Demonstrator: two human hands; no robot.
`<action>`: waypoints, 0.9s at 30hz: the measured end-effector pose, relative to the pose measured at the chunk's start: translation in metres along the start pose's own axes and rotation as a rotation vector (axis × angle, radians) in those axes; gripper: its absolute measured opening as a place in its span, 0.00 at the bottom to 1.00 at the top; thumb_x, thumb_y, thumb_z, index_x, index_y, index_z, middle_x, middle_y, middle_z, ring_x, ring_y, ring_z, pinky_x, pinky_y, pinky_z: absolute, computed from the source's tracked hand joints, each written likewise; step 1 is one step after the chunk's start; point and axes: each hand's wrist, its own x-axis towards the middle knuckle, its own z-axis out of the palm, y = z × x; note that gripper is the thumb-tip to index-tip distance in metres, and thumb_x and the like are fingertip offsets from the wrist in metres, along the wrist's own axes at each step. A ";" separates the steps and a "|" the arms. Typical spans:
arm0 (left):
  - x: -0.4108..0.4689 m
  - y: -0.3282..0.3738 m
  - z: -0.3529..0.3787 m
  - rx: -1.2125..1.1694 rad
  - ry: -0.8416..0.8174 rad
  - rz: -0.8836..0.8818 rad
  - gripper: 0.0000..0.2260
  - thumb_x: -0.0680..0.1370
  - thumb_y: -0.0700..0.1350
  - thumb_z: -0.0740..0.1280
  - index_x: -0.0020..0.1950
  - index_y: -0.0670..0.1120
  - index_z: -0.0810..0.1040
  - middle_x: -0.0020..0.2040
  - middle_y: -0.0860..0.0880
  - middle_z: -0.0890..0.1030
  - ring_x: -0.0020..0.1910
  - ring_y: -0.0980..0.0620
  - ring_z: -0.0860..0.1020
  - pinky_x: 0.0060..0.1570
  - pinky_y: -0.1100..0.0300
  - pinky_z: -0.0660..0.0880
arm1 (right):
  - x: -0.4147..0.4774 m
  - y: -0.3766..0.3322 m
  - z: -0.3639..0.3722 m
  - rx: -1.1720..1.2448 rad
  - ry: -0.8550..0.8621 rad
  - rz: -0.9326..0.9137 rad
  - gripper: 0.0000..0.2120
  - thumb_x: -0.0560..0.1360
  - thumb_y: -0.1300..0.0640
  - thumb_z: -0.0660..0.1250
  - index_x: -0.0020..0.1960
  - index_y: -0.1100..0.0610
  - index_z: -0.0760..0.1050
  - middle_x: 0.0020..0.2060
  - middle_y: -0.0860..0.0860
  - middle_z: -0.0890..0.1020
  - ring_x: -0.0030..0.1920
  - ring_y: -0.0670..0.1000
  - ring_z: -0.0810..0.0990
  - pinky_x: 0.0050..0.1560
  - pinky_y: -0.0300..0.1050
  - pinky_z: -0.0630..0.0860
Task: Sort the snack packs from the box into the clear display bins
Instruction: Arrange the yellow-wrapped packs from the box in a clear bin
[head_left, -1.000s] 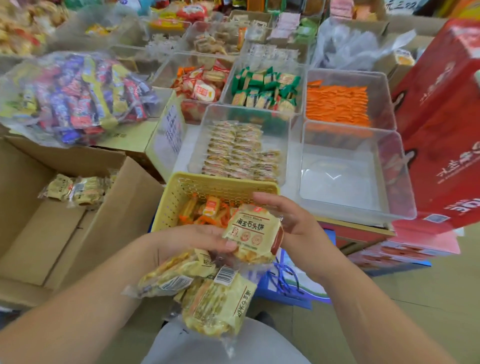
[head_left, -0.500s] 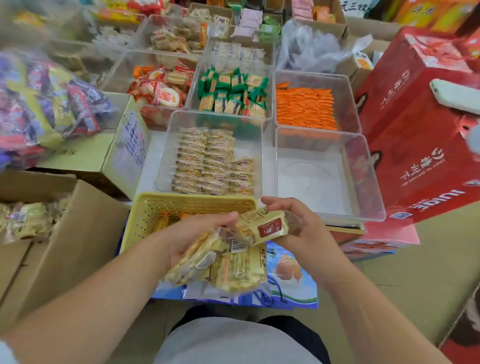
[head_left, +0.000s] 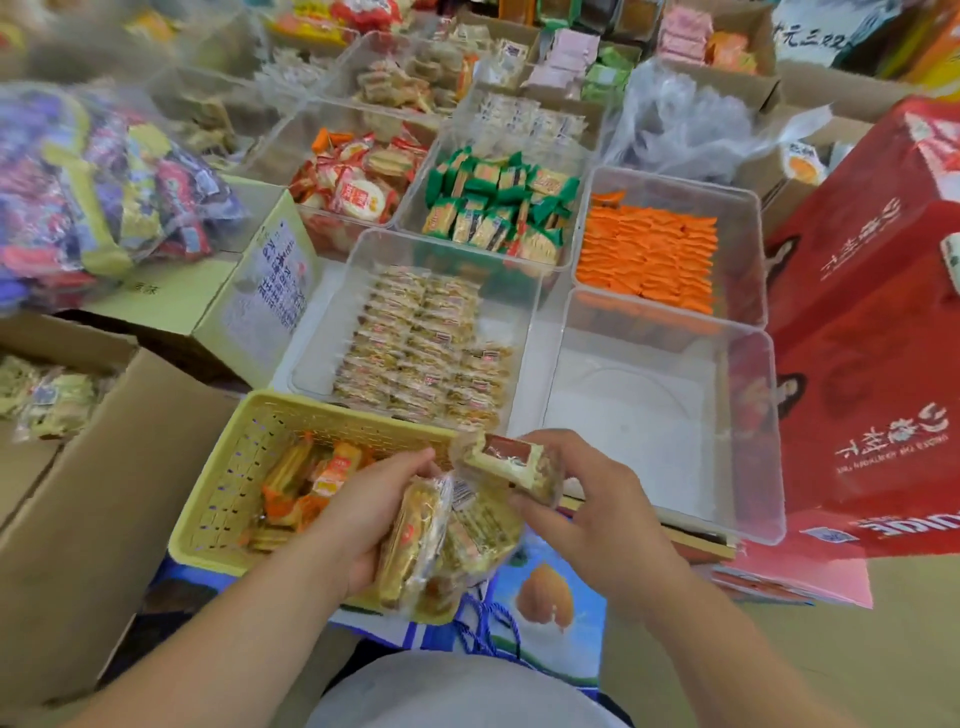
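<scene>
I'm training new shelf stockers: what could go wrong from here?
1. The left hand grips a loose stack of packs; some may slide out into the yellow basket.
2. The right hand pinches a single pack near the seam between the half-filled bin and the empty bin; dropped carelessly, it may land in the wrong one.

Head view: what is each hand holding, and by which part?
The left hand grips a bundle of snack packs along its left side; the right hand pinches a single snack pack by its right end.
</scene>
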 end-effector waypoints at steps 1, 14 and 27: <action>0.001 -0.002 0.009 -0.006 0.036 0.005 0.12 0.81 0.53 0.69 0.46 0.45 0.83 0.41 0.40 0.84 0.37 0.43 0.83 0.40 0.50 0.80 | 0.004 0.008 -0.007 0.009 -0.029 -0.005 0.17 0.74 0.45 0.69 0.60 0.33 0.71 0.50 0.36 0.81 0.53 0.43 0.79 0.48 0.40 0.77; 0.018 0.011 0.055 -0.183 0.361 0.216 0.06 0.79 0.47 0.70 0.46 0.49 0.86 0.51 0.39 0.87 0.50 0.36 0.86 0.58 0.36 0.80 | 0.052 0.070 -0.049 0.324 0.004 0.095 0.15 0.75 0.37 0.63 0.56 0.44 0.74 0.45 0.47 0.80 0.45 0.51 0.81 0.50 0.59 0.81; 0.098 0.070 -0.011 -0.479 0.432 0.591 0.07 0.81 0.40 0.66 0.43 0.48 0.79 0.34 0.55 0.83 0.32 0.59 0.81 0.31 0.66 0.77 | 0.198 0.030 -0.056 -0.450 0.007 -0.257 0.16 0.77 0.60 0.72 0.64 0.51 0.80 0.54 0.49 0.81 0.54 0.49 0.77 0.54 0.43 0.75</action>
